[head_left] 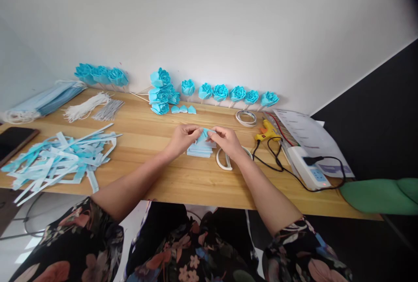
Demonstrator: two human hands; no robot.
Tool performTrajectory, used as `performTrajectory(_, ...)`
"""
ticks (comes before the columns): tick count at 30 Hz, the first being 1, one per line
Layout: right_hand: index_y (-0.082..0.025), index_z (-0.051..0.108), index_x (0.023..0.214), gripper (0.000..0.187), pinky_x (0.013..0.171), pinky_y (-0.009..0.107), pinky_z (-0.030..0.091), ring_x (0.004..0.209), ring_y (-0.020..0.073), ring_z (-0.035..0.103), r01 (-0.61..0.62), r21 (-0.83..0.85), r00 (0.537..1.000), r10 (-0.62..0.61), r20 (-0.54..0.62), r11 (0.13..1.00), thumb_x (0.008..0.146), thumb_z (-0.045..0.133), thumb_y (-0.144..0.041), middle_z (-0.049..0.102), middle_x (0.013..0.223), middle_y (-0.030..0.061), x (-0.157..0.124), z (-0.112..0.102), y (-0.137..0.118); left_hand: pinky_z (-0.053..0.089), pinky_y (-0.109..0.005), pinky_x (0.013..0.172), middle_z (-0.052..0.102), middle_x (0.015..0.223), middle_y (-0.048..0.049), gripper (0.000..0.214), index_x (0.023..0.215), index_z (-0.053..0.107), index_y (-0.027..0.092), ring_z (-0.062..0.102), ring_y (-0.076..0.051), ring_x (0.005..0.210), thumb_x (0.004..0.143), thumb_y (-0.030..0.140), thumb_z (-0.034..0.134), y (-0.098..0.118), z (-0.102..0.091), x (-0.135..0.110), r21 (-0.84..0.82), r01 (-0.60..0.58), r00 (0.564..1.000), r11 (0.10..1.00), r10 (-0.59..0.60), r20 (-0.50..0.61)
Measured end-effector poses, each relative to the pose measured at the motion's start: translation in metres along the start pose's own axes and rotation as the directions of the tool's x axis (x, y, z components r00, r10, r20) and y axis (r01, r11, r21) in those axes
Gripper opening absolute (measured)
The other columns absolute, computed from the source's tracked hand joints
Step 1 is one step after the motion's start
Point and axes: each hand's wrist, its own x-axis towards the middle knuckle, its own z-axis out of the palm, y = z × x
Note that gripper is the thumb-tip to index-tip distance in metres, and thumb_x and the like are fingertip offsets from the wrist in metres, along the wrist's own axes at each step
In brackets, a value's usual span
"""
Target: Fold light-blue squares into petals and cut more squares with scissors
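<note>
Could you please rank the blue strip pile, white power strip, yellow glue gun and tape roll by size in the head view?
1. blue strip pile
2. white power strip
3. yellow glue gun and tape roll look about alike, so I leave them unranked.

- Two bare arms reach forward from the bottom of the view and converge toward the centre.
- The left hand (183, 139) is palm down, knuckles up, with thumb and fingertips pinched together at its right edge.
- The right hand (228, 141) mirrors it, its thumb and fingertips pinched and pointing left.
- The fingertips of both hands meet, almost touching each other.
- The left forearm (137, 181) slants up and to the right; the right forearm (261, 186) slants up and to the left.
- Both wrists are nearly straight.
</note>
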Motion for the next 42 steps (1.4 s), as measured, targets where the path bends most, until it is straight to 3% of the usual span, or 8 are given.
performTrajectory(11, -0.017, 0.067, 0.075, 0.031, 0.061, 0.025, 0.045, 0.065, 0.0151, 0.062, -0.015, 0.059, 0.998, 0.011, 0.06, 0.998, 0.08, 0.063, -0.048, 0.067, 0.069, 0.0013, 0.0, 0.003, -0.003, 0.036, -0.022, 0.053, 0.056, 0.061, 0.0013, 0.029, 0.075, 0.067, 0.013, 0.045, -0.009, 0.055, 0.073, 0.042, 0.063, -0.008, 0.003, 0.003, -0.134, 0.009, 0.999, 0.991, -0.016, -0.05)
performTrajectory(16, -0.017, 0.062, 0.067, 0.029, 0.053, 0.022, 0.036, 0.055, 0.0109, 0.05, 0.017, -0.034, 1.0, -0.017, 0.014, 0.999, 0.079, 0.064, -0.044, 0.057, 0.06, -0.0025, 0.0, 0.002, -0.002, 0.038, -0.022, 0.053, 0.057, 0.061, 0.0006, 0.028, 0.074, 0.065, 0.014, 0.047, -0.009, 0.054, 0.074, 0.042, 0.063, -0.005, 0.002, 0.001, -0.1, 0.017, 0.999, 0.995, -0.022, -0.049)
performTrajectory(25, -0.019, 0.059, 0.07, 0.029, 0.054, 0.023, 0.033, 0.056, 0.0102, 0.041, 0.063, -0.016, 0.986, -0.064, -0.152, 0.998, 0.083, 0.06, -0.045, 0.048, 0.06, -0.004, 0.004, -0.002, 0.007, 0.04, -0.021, 0.052, 0.058, 0.063, 0.0006, 0.024, 0.072, 0.061, 0.015, 0.048, -0.009, 0.055, 0.073, 0.038, 0.063, -0.006, 0.003, 0.001, 0.014, 0.056, 0.998, 0.998, -0.056, 0.008)
performTrajectory(33, -0.019, 0.055, 0.068, 0.035, 0.053, 0.024, 0.029, 0.055, 0.0101, 0.036, 0.07, -0.057, 0.989, -0.077, -0.124, 0.996, 0.084, 0.059, -0.051, 0.042, 0.058, -0.0045, 0.002, -0.001, 0.003, 0.039, -0.021, 0.053, 0.056, 0.058, 0.0001, 0.036, 0.066, 0.063, 0.015, 0.05, -0.01, 0.055, 0.078, 0.048, 0.058, -0.006, 0.001, 0.001, 0.065, 0.065, 0.995, 0.996, -0.07, 0.071)
performTrajectory(39, -0.019, 0.052, 0.063, 0.043, 0.056, 0.025, 0.031, 0.059, 0.0108, 0.038, 0.13, 0.009, 0.98, -0.127, -0.154, 0.992, 0.09, 0.05, -0.052, 0.042, 0.062, -0.0029, 0.001, -0.003, -0.002, 0.039, -0.022, 0.053, 0.057, 0.057, -0.0003, 0.036, 0.065, 0.063, 0.014, 0.05, -0.01, 0.054, 0.079, 0.047, 0.058, -0.011, 0.0, 0.001, 0.083, 0.064, 0.997, 0.994, -0.068, 0.044)
performTrajectory(42, -0.018, 0.057, 0.067, 0.04, 0.059, 0.024, 0.034, 0.061, 0.0111, 0.043, 0.131, 0.08, 0.986, -0.122, -0.114, 0.988, 0.09, 0.052, -0.051, 0.048, 0.064, -0.0024, 0.001, -0.004, -0.003, 0.039, -0.022, 0.053, 0.058, 0.058, -0.0003, 0.036, 0.065, 0.064, 0.014, 0.049, -0.01, 0.054, 0.079, 0.047, 0.058, -0.011, 0.0, 0.001, 0.079, 0.066, 0.997, 0.995, -0.069, 0.037)
